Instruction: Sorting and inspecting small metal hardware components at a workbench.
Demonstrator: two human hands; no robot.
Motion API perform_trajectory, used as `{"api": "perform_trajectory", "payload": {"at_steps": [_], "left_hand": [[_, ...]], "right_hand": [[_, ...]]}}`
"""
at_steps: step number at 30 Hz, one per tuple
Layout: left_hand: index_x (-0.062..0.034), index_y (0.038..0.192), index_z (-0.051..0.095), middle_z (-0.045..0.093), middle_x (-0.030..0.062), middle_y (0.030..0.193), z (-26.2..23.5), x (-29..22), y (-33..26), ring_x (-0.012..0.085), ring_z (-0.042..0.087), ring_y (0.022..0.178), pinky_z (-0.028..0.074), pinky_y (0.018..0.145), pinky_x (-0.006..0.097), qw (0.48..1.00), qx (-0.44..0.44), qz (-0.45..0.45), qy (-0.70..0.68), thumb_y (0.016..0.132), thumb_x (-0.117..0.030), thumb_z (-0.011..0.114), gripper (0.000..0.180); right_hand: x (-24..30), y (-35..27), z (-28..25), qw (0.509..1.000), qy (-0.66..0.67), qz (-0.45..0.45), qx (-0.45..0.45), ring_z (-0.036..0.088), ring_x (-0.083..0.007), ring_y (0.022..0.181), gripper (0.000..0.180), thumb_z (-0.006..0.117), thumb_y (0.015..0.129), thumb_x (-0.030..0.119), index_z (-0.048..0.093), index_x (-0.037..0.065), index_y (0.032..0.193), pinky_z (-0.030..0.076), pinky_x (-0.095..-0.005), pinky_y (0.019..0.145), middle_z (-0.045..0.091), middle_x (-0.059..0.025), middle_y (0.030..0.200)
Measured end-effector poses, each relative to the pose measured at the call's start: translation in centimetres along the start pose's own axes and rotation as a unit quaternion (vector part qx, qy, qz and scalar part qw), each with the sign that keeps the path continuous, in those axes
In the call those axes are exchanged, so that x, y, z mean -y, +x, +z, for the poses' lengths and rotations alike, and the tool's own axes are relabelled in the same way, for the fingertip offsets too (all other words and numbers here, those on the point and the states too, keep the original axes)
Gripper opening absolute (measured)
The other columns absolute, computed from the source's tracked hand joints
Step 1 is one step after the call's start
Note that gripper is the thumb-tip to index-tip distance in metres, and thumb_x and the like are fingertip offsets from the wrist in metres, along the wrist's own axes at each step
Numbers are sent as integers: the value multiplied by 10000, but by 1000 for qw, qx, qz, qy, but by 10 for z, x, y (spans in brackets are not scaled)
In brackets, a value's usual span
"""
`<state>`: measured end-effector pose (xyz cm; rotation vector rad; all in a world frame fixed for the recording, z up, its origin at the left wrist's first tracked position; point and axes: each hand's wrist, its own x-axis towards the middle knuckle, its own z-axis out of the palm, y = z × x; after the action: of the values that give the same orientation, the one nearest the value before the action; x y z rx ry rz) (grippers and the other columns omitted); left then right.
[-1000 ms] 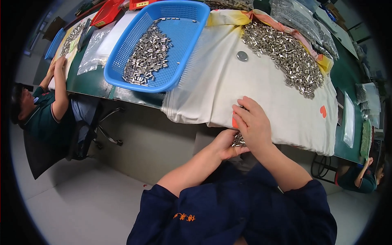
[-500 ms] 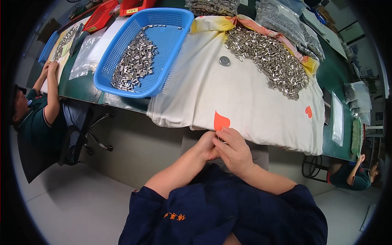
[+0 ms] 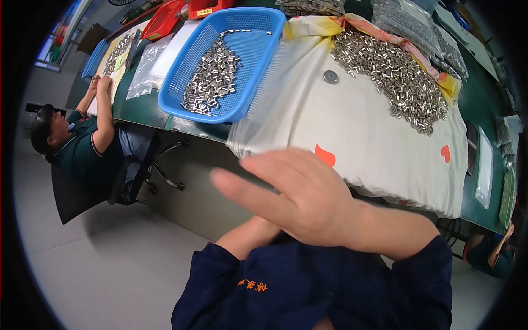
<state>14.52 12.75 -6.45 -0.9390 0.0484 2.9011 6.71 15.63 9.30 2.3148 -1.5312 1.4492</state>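
Note:
My right hand (image 3: 308,201) is raised in front of my body, reaching across to the left over the table's near edge. Its fingers are stretched out and nothing shows in them. Behind it, my left forearm (image 3: 250,236) comes up from the sleeve; the left hand itself is hidden. Beyond my hands lies a white cloth (image 3: 385,165) with red heart prints. A heap of small silvery metal cylinders (image 3: 399,82) covers its far right part. A round grey metal disc (image 3: 330,77) rests on the cloth left of the heap.
Left of the cloth stands a blue plastic basket (image 3: 258,82) with more metal cylinders (image 3: 214,77) in it. Red trays (image 3: 163,21) and clear bags (image 3: 146,69) are farther left. Bagged parts (image 3: 407,25) lie at the back. Co-workers sit at the left (image 3: 82,137) and far right (image 3: 492,250).
My hands were together at the cloth's near edge. The right hand has come up and spread its fingers, now covering the left hand. The whole view has turned somewhat to the left.

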Motion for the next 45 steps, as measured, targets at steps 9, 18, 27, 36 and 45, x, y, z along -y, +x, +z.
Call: {"api": "perform_trajectory", "payload": {"at_steps": [9, 18, 27, 36, 45], "left_hand": [[-49, 845, 547, 543, 105, 890, -6, -9, -68, 157, 531, 694, 457, 547, 240, 989, 53, 79, -114, 875, -243, 464, 212], [-94, 817, 499, 506, 43, 765, 80, -123, -138, 68, 445, 562, 352, 416, 164, 943, 92, 320, -13, 915, -285, 407, 234], [-61, 865, 505, 508, 44, 750, 86, -259, -89, 128, 503, 641, 431, 517, 218, 790, -274, 396, 380, 863, -226, 505, 165], [-91, 1142, 535, 481, 143, 1203, 108, -268, -85, 276, 512, 1048, 410, 901, 336, 242, -403, 333, 817, 814, -227, 534, 355], [-124, 1127, 545, 511, 100, 1132, 91, -251, -74, 285, 539, 983, 446, 836, 370, 166, -301, 237, 909, 786, -197, 548, 348]], "right_hand": [[-89, -28, -1, 990, -28, 133, 26, 560, -273, 761, 331, 551, 738, 6, 560, 45, 1067, 451, -349, 670, 596, -109, 840], [-114, -54, 16, 992, -11, 127, -11, 558, -271, 740, 258, 533, 740, -18, 594, 34, 986, 452, -349, 661, 594, -107, 797], [-122, -62, 5, 981, 15, 180, -62, 562, -243, 704, 233, 545, 729, -25, 614, 45, 940, 458, -327, 623, 592, -89, 753], [-124, -59, 6, 983, 20, 170, -64, 561, -235, 702, 225, 557, 719, -28, 614, 59, 919, 463, -317, 609, 591, -75, 748], [-118, -64, 2, 979, 38, 189, -62, 564, -236, 725, 214, 564, 706, -17, 616, 60, 898, 465, -324, 629, 595, -71, 770]]}}
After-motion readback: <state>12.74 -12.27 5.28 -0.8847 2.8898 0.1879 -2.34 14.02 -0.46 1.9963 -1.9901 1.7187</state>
